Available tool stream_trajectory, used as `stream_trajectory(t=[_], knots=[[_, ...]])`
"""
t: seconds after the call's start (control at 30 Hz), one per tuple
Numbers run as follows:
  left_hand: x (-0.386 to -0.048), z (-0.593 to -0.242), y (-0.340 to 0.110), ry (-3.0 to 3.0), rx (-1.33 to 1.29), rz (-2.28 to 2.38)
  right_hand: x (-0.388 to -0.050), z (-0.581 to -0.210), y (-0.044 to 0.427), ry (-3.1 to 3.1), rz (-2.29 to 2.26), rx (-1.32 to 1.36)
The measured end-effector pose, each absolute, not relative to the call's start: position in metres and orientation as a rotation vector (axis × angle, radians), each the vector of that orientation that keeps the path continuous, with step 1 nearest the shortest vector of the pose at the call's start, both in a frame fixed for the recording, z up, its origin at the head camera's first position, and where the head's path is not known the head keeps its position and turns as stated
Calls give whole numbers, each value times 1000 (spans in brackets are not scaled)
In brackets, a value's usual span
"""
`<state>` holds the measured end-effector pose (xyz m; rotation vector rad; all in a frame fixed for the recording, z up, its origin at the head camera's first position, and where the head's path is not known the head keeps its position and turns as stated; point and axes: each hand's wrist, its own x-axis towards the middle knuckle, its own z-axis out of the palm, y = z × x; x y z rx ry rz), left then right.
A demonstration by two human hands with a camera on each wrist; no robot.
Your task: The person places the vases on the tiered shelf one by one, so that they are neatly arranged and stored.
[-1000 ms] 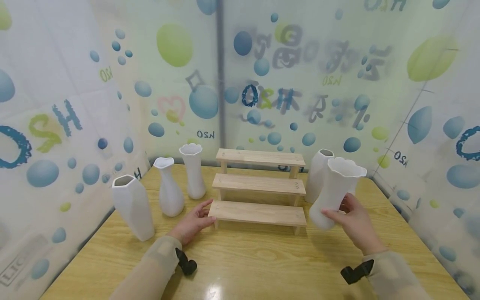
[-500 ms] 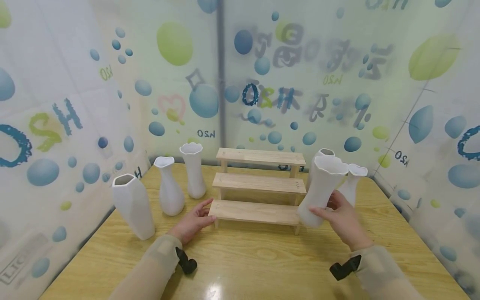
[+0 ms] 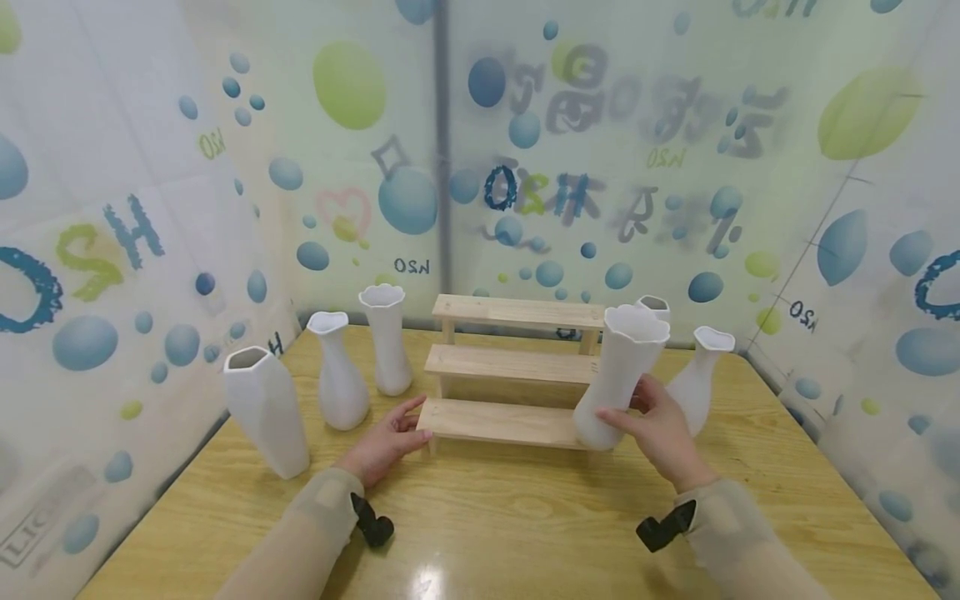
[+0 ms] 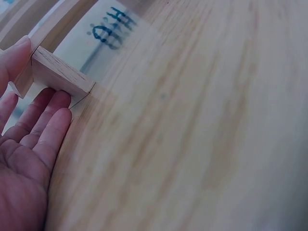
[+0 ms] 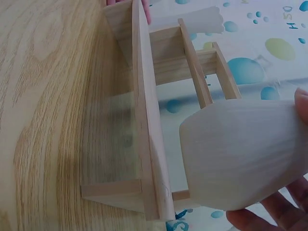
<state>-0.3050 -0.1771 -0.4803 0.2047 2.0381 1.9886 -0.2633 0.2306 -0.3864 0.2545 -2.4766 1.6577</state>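
Note:
My right hand [image 3: 663,433] grips the lower body of a white vase with a scalloped rim [image 3: 626,354]. The vase leans over the right end of the lowest step of a three-tier wooden stand [image 3: 498,421]. In the right wrist view, a small gap shows between the vase's base [image 5: 240,154] and that step [image 5: 154,125]. At the stand's left end, my left hand [image 3: 384,446] holds the corner of the lowest step. In the left wrist view, its thumb is against the board and its fingers [image 4: 53,127] are by the leg [image 4: 62,72].
Left of the stand stand a faceted white vase [image 3: 266,412], a narrow-necked vase [image 3: 341,387] and another scalloped vase [image 3: 388,346]. To its right are another faceted vase [image 3: 654,310], partly hidden, and a narrow-necked vase [image 3: 697,383]. Patterned curtains [image 3: 337,167] surround the table [image 3: 480,525].
My right hand has carried the scalloped vase leftward, from beside the stand to over the right end of its lowest step. The left hand has stayed at the stand's corner.

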Motion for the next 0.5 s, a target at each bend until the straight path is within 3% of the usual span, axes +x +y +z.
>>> stream_trajectory(t=[0.5], knots=[[-305, -480, -178, 2049, 212, 1983, -271, -384, 213, -2490, 1701, 260]])
